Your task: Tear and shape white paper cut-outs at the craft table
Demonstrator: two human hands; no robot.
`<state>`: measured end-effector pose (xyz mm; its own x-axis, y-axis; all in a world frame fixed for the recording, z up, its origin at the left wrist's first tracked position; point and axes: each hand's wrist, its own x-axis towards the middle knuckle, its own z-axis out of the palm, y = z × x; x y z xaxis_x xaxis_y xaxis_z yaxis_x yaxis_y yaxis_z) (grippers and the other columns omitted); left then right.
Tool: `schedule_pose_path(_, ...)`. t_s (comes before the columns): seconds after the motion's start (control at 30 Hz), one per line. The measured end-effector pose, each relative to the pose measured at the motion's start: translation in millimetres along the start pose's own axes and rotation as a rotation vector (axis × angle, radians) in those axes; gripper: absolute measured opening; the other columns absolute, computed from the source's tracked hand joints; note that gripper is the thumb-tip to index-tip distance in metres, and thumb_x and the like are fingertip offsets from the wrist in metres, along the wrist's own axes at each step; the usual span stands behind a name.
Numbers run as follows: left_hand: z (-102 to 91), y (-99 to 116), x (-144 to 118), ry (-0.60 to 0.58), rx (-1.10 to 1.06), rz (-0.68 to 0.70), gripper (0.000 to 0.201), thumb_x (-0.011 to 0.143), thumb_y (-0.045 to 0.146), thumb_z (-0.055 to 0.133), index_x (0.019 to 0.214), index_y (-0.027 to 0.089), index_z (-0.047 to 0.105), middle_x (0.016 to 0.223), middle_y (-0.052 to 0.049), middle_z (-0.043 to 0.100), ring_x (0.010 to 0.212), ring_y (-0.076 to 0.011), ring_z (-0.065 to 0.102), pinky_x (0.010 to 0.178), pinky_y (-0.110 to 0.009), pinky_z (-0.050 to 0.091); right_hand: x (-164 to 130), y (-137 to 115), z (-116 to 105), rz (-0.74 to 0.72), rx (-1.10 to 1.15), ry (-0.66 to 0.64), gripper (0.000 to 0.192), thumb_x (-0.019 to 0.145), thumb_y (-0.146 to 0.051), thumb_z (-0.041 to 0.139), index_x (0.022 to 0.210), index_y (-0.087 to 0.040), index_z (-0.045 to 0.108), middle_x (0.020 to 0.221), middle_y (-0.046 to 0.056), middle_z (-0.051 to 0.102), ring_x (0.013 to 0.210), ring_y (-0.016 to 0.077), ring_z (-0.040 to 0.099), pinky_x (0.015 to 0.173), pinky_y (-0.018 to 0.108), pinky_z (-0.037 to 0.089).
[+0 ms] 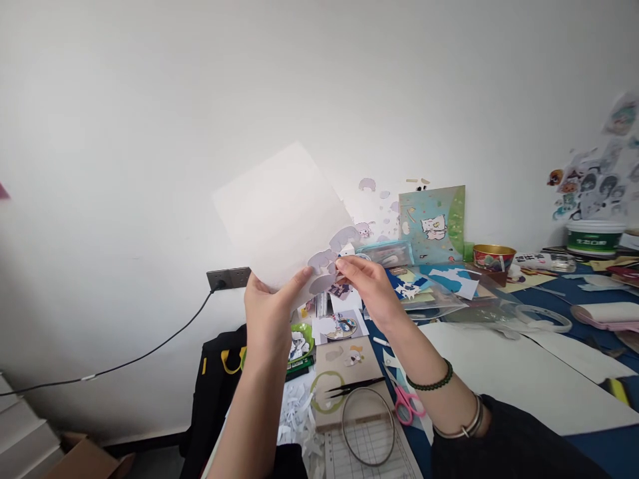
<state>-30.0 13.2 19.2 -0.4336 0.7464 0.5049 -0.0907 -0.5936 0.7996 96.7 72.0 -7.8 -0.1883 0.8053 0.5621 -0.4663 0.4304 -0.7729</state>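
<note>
A large white sheet of paper (pixel 284 206) is held up tilted in front of the wall. Its lower right edge carries several grey-purple printed shapes (pixel 323 263). My left hand (pixel 272 299) grips the sheet's lower edge, with the thumb in front and the other fingers behind. At the printed corner, the thumb and fingers of my right hand (pixel 362 279) are pinched together. Whether they hold the sheet itself or a small piece at its edge, I cannot tell. Below the hands lie black tweezers (pixel 354 387) and pink-handled scissors (pixel 408 404).
Paper scraps (pixel 298 406) heap left of a metal ring (pixel 368 426) on a lined pad. A decorated card (pixel 432 225) leans on the wall beside a gold-rimmed tin (pixel 493 258). Large white paper (pixel 519 379) covers part of the blue table. A black cable (pixel 150 356) hangs from the socket.
</note>
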Motion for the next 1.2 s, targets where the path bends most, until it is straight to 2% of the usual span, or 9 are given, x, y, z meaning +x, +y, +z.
schedule_pose_path(0.2, 4.2, 2.5, -0.7, -0.009, 0.035, -0.034, 0.06, 0.056, 0.019, 0.083, 0.111, 0.012, 0.061, 0.106, -0.014, 0.07, 0.094, -0.0279, 0.068, 0.075, -0.034, 0.056, -0.5, 0.1, -0.3, -0.022, 0.008, -0.02, 0.024, 0.072, -0.039, 0.073, 0.064, -0.019, 0.063, 0.063, -0.003, 0.058, 0.062, 0.0095, 0.051, 0.062, 0.024, 0.041)
schedule_pose_path(0.37, 2.1, 0.8, 1.1, -0.051, 0.054, -0.049, 0.064, 0.054, 0.02, 0.084, 0.113, 0.013, 0.061, 0.103, -0.013, 0.071, 0.094, -0.0285, 0.068, 0.076, -0.035, 0.055, 1.0, 5.8, -2.4, -0.053, -0.049, 0.043, 0.028, 0.07, -0.041, 0.074, 0.06, -0.018, 0.062, 0.055, -0.004, 0.051, 0.054, 0.0091, 0.043, 0.053, 0.025, 0.035)
schedule_pose_path(0.6, 1.3, 2.6, 1.4, -0.049, 0.049, -0.074, 0.053, 0.056, 0.021, 0.082, 0.105, 0.013, 0.064, 0.103, -0.015, 0.071, 0.091, -0.0286, 0.069, 0.074, -0.036, 0.056, 0.6, 4.3, -1.7, -0.045, -0.077, 0.045, 0.031, 0.07, -0.043, 0.074, 0.056, -0.019, 0.06, 0.053, -0.004, 0.049, 0.052, 0.0088, 0.042, 0.051, 0.026, 0.034)
schedule_pose_path(0.7, 0.3, 3.7, 1.4, -0.04, 0.059, -0.067, 0.052, 0.056, 0.021, 0.082, 0.104, 0.013, 0.063, 0.103, -0.014, 0.071, 0.091, -0.028, 0.069, 0.076, -0.037, 0.056, 1.5, 1.6, -3.5, 0.009, -0.087, 0.019, 0.031, 0.067, -0.045, 0.075, 0.056, -0.019, 0.061, 0.056, -0.003, 0.054, 0.055, 0.0101, 0.047, 0.055, 0.026, 0.038)
schedule_pose_path(0.83, -6.6, 5.5, 4.4, -0.018, 0.127, -0.064, 0.054, 0.057, 0.023, 0.081, 0.107, 0.014, 0.061, 0.102, -0.014, 0.071, 0.09, -0.0279, 0.069, 0.073, -0.036, 0.057, 4.8, -6.4, -13.8, 0.06, -0.031, -0.05, 0.026, 0.066, -0.045, 0.076, 0.07, -0.02, 0.07, 0.071, 0.002, 0.066, 0.069, 0.0149, 0.059, 0.07, 0.03, 0.046)
schedule_pose_path(0.93, -14.9, 6.0, 9.5, 0.004, 0.193, -0.058, 0.05, 0.055, 0.023, 0.082, 0.102, 0.015, 0.064, 0.096, -0.014, 0.072, 0.085, -0.0285, 0.07, 0.07, -0.038, 0.058, 7.7, -14.8, -24.3, 0.053, 0.05, -0.028, 0.028, 0.07, -0.049, 0.072, 0.076, -0.021, 0.072, 0.08, 0.004, 0.07, 0.078, 0.0162, 0.063, 0.077, 0.031, 0.047)
schedule_pose_path(1.1, -25.0, 5.9, 15.8, -0.041, 0.225, -0.081, 0.045, 0.055, 0.023, 0.082, 0.097, 0.018, 0.066, 0.094, -0.015, 0.072, 0.078, -0.0278, 0.07, 0.068, -0.039, 0.058, 10.2, -19.5, -34.1, 0.109, 0.057, 0.011, 0.04, 0.07, -0.059, 0.068, 0.077, -0.02, 0.074, 0.076, 0.005, 0.071, 0.072, 0.016, 0.063, 0.072, 0.03, 0.048)
schedule_pose_path(1.2, -26.3, 6.8, 15.6, -0.063, 0.237, -0.084, 0.046, 0.055, 0.022, 0.082, 0.098, 0.018, 0.066, 0.093, -0.015, 0.073, 0.077, -0.0271, 0.07, 0.065, -0.037, 0.057, 9.4, -17.3, -33.4, 0.116, 0.01, -0.035, 0.041, 0.074, -0.059, 0.064, 0.078, -0.02, 0.074, 0.076, 0.006, 0.072, 0.071, 0.0176, 0.064, 0.072, 0.032, 0.049)
